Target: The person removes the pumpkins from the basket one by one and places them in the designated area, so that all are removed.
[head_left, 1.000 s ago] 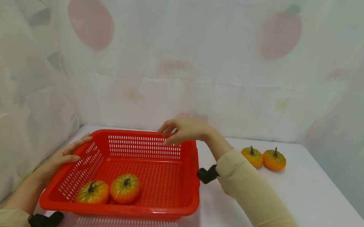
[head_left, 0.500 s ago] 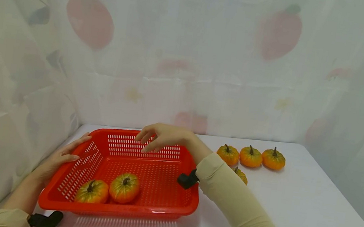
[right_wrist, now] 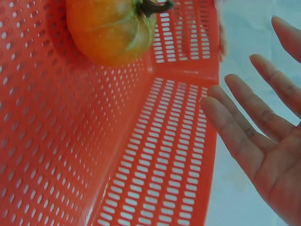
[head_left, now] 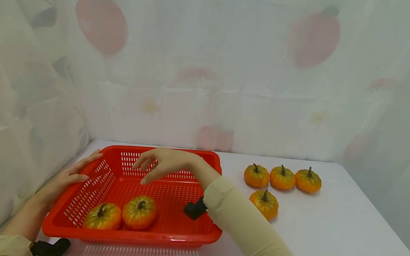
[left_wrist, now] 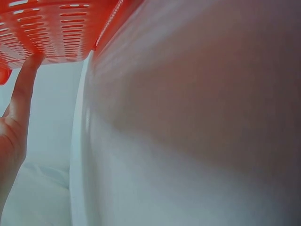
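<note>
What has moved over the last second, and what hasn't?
The right hand, open and holding nothing, moved left and lower over the red plastic slotted basket, and the arm uncovered two more of the four small orange pumpkins on the white table. The left hand stayed on the basket's left wall; both pumpkins inside stayed put.

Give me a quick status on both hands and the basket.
Left hand open, resting on red basket side. Right hand open, empty, over basket. Two pumpkins inside, four on table. Nothing in the way.
</note>
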